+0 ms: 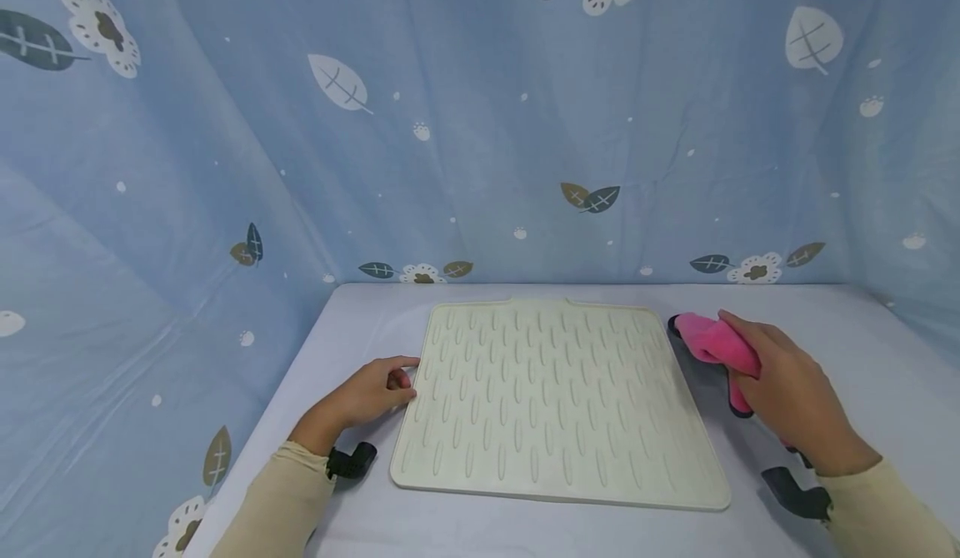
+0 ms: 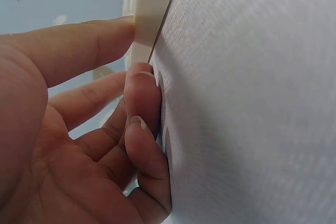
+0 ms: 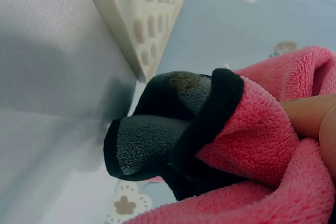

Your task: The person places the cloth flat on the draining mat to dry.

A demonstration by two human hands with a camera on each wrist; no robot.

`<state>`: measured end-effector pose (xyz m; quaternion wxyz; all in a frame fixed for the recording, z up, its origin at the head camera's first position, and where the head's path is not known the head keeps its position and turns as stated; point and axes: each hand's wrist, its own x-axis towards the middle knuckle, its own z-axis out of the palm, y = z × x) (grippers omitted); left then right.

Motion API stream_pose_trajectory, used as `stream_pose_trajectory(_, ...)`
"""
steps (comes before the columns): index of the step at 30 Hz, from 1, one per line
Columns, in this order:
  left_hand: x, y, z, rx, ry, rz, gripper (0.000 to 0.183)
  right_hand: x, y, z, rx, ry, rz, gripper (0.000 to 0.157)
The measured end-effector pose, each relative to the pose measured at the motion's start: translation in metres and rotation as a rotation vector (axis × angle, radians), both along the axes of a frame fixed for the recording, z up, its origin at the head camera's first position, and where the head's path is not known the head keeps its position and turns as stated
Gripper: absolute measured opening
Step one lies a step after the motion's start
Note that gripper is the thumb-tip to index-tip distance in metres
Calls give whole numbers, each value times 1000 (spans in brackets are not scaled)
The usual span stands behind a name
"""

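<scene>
A cream drying mat (image 1: 540, 404) with rows of raised oblong ridges lies flat in front of me. At its left edge is my left hand (image 1: 372, 393), thumb and index finger spread with their tips against the mat's side. In the left wrist view the thumb (image 2: 89, 45) touches the mat's edge (image 2: 152, 11), while other fingers curl loosely on the tablecloth. My right hand (image 1: 798, 387) grips a bunched pink cloth (image 1: 712, 341) just beyond the mat's right edge. The right wrist view shows the cloth's grey underside (image 3: 149, 142) and black trim, with its folds hanging loose.
The table (image 1: 795, 312) is covered in white fabric. Blue curtains (image 1: 480, 124) with leaf and flower prints hang behind and at both sides. Black wrist mounts (image 1: 352, 460) sit by the sleeves.
</scene>
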<state>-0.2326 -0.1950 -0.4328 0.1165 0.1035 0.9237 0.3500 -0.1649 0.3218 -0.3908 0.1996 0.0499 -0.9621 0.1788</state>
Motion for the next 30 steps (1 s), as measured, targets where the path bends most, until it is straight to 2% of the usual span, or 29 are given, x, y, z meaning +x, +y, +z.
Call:
stream_pose_trajectory(11, 2, 1, 3, 9, -7, -1, 53, 6, -7, 5, 4, 38, 51, 90)
stream_pose_trajectory(30, 1, 2, -2, -6, -2, 19, 54, 13, -24, 9, -4, 81, 89, 96)
